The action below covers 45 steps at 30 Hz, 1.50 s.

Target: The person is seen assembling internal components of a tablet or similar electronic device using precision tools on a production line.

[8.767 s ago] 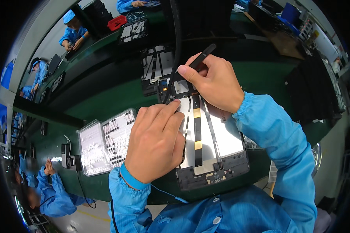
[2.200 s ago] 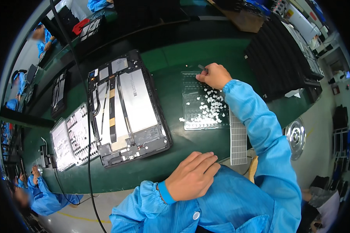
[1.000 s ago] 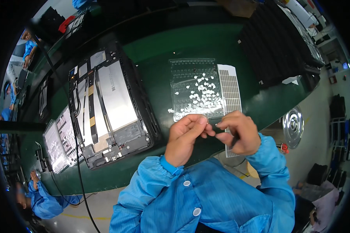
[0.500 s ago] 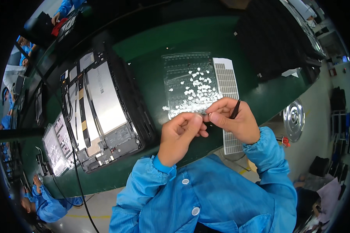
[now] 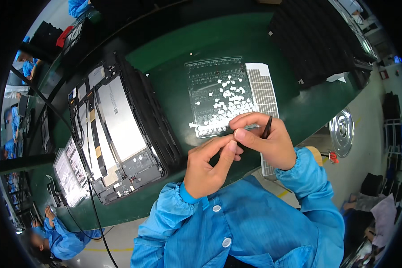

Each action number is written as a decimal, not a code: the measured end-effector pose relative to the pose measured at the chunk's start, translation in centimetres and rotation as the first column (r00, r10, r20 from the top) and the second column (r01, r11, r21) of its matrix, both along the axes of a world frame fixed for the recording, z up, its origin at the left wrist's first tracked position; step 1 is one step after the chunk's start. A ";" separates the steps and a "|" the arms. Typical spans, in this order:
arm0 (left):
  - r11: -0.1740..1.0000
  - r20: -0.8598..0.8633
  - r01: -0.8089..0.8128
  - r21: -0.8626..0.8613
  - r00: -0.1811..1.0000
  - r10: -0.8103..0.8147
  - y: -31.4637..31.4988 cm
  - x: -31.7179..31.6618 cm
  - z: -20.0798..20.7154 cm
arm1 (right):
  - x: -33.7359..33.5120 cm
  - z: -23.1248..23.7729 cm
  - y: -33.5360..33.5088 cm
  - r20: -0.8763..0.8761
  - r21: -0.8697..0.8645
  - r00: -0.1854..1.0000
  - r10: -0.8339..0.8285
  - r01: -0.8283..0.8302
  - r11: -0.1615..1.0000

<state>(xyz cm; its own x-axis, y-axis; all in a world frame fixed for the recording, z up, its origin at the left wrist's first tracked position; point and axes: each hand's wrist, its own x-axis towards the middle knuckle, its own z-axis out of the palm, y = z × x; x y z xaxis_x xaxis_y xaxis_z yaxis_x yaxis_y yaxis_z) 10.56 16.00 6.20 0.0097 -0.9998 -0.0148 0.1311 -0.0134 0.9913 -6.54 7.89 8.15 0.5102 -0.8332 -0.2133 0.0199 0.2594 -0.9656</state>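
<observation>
Apart a second ago, the left hand [image 5: 205, 172] and right hand [image 5: 274, 145] are now meeting, thumbs pressing forefingers, so both are sharing the work; what they are pinching, one cannot tell. The right is also gripping a black tool [image 5: 267, 127]. Just far of them, white pieces [image 5: 230, 101] are lying on a clear tray [image 5: 202, 87].

Green workbench [image 5: 299, 105] above pale, yellow-lined floor [image 5: 123, 234]
</observation>
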 end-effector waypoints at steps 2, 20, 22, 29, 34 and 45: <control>0.998 0.000 -0.048 0.039 0.999 0.048 0.1 0.2 -0.2 | -0.1 0.2 0.1 -0.096 -0.175 0.995 -0.030 0.013 0.984; 0.890 0.476 -0.067 -0.450 0.826 0.303 -1.2 -0.1 -1.2 | 0.5 0.3 -0.2 -0.433 -0.852 0.861 -0.269 -0.294 0.432; 0.919 0.422 -0.106 -0.379 0.865 0.273 -1.0 -0.2 -1.6 | 0.2 -0.4 -1.5 -0.465 -0.812 0.855 -0.229 -0.308 0.496; 0.972 0.314 -0.169 -0.161 0.925 0.213 0.8 -0.1 0.4 | -0.5 -0.2 -3.2 -0.485 -0.609 0.855 -0.182 -0.181 0.772; 0.911 0.438 -0.103 -0.399 0.852 0.288 2.0 0.5 2.6 | 0.8 5.3 -0.7 -0.354 -0.260 0.880 0.318 -0.419 0.870; 0.821 0.454 -0.191 -0.538 0.755 0.473 6.1 5.5 11.3 | 6.0 13.4 0.3 -0.356 -0.516 0.811 0.463 -0.584 0.627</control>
